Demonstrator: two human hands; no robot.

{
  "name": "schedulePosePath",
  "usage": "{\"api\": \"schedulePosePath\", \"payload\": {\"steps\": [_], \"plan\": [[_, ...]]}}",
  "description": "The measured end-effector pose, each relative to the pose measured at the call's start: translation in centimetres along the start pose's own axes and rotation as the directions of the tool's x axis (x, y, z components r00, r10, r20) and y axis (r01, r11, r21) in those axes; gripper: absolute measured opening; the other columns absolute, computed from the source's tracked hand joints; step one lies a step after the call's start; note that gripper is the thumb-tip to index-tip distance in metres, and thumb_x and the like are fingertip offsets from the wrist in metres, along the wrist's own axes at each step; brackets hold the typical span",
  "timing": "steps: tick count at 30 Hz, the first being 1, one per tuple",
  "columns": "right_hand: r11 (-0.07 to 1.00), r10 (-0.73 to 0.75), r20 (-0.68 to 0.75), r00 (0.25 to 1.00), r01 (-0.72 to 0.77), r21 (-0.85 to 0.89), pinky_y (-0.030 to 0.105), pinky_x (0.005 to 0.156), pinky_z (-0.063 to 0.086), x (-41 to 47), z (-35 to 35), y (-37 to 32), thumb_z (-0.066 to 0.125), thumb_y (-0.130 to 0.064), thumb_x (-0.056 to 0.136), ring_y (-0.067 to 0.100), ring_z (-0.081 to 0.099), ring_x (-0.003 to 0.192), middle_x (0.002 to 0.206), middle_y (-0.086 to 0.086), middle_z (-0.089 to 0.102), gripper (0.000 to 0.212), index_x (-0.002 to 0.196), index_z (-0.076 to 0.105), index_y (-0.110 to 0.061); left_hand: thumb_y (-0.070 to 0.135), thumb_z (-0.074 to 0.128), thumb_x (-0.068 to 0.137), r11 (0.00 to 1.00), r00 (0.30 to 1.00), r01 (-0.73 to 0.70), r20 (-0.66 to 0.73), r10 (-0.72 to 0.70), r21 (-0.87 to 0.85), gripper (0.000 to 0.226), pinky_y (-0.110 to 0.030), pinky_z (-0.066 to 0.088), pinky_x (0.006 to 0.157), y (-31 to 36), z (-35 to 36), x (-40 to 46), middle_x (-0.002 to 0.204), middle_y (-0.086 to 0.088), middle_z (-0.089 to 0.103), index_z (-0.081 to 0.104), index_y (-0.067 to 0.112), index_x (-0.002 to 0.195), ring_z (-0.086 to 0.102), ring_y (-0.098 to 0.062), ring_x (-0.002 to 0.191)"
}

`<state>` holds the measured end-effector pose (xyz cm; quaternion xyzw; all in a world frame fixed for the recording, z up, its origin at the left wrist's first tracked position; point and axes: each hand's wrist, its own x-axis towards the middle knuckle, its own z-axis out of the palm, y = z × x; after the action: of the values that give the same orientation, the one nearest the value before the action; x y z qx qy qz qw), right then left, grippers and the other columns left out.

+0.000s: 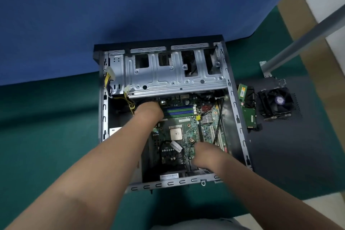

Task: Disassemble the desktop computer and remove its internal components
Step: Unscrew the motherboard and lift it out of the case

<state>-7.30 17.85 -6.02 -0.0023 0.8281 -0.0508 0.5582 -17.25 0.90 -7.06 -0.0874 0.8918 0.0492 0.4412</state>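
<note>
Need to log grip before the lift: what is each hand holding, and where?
Both hands reach onto the motherboard: left hand at its far-left edge, right hand at its near side. The fingers are hidden, so grip cannot be told.

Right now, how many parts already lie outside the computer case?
3 can be told apart, all right of the case: a cooler fan, a memory stick and a green-board drive beside it. More may be hidden underneath.

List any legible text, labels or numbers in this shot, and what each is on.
None legible.
Barcode sticker on the case's near edge: print too small.
White label on the motherboard below the RAM slots: blurred.
Round sticker on the cooler fan hub: unreadable.
Label on the loose RAM stick: blurred.
</note>
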Motion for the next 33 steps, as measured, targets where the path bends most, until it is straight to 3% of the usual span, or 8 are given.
{"api": "schedulePosePath", "payload": {"steps": [4,11,17,20,25,30,33], "plan": [[0.999,-0.005,0.039,0.999,0.007,-0.048,0.027,0.055,0.041,0.1,-0.1,0.0,0.053,-0.017,0.089,0.015,0.051,0.067,0.076,0.000,0.049,0.022,0.107,0.058,-0.006,0.012,0.044,0.089,0.998,1.000,-0.004,0.027,0.005,-0.068,0.027,-0.030,0.047,0.079,-0.6,-0.1,0.3,0.114,-0.012,0.062,0.061,0.005,0.109,0.060,-0.027,0.104],[0.999,0.000,0.010,1.000,0.001,-0.048,0.023,0.046,0.034,0.1,0.2,-0.1,0.053,-0.017,0.088,0.013,0.043,0.056,0.068,-0.001,0.043,0.008,0.084,0.051,-0.010,0.013,0.042,0.090,0.978,0.994,0.091,0.076,-0.078,-0.188,0.029,-0.031,0.051,0.091,-0.8,-0.1,0.5,0.111,-0.010,0.066,0.062,0.004,0.110,0.064,-0.024,0.103],[1.000,0.000,-0.010,1.000,0.000,-0.009,0.024,0.050,0.039,0.1,0.3,-0.3,0.055,-0.017,0.086,0.013,0.049,0.062,0.072,-0.002,0.048,0.011,0.094,0.056,-0.010,0.019,0.046,0.087,0.985,0.998,0.065,0.006,-0.065,-0.158,0.018,-0.025,0.048,0.065,-0.7,0.2,0.6,0.080,-0.003,0.062,0.057,0.012,0.075,0.064,-0.021,0.082],[1.000,-0.002,-0.046,0.999,0.001,-0.030,0.024,0.052,0.041,0.0,0.1,-0.4,0.057,-0.021,0.086,0.014,0.051,0.064,0.074,-0.002,0.050,0.013,0.093,0.055,-0.011,0.023,0.047,0.086,0.985,0.997,0.062,-0.033,-0.068,-0.158,0.019,-0.025,0.044,0.060,-0.9,0.3,0.7,0.073,-0.001,0.058,0.054,0.015,0.070,0.058,-0.020,0.073],[1.000,-0.002,-0.170,0.985,-0.002,-0.020,0.028,0.066,0.055,0.0,-0.2,-0.4,0.060,-0.025,0.085,0.014,0.061,0.073,0.085,0.001,0.062,0.022,0.100,0.058,-0.010,0.024,0.044,0.090,0.987,0.993,0.034,-0.105,-0.051,-0.158,0.019,-0.027,0.040,0.066,-1.0,0.0,0.8,0.074,-0.002,0.052,0.053,0.014,0.076,0.053,-0.024,0.082],[1.000,-0.027,-0.251,0.968,0.029,0.001,0.025,0.058,0.048,0.3,0.1,-0.4,0.059,-0.018,0.086,0.014,0.060,0.073,0.083,0.001,0.060,0.014,0.098,0.057,-0.010,0.019,0.043,0.094,0.992,0.985,-0.014,-0.172,-0.007,-0.123,0.025,-0.038,0.046,0.081,-0.3,0.3,0.5,0.113,-0.014,0.061,0.061,0.008,0.109,0.057,-0.032,0.106],[0.998,-0.055,-0.242,0.969,0.058,0.004,0.024,0.059,0.045,0.7,0.2,0.0,0.056,-0.018,0.089,0.015,0.059,0.075,0.087,0.002,0.060,0.021,0.108,0.057,-0.009,0.031,0.050,0.090,0.996,0.964,-0.047,-0.258,0.067,0.082,0.026,-0.034,0.043,0.073,0.8,0.5,-1.2,0.109,-0.009,0.061,0.059,0.012,0.107,0.058,-0.030,0.101]]}}
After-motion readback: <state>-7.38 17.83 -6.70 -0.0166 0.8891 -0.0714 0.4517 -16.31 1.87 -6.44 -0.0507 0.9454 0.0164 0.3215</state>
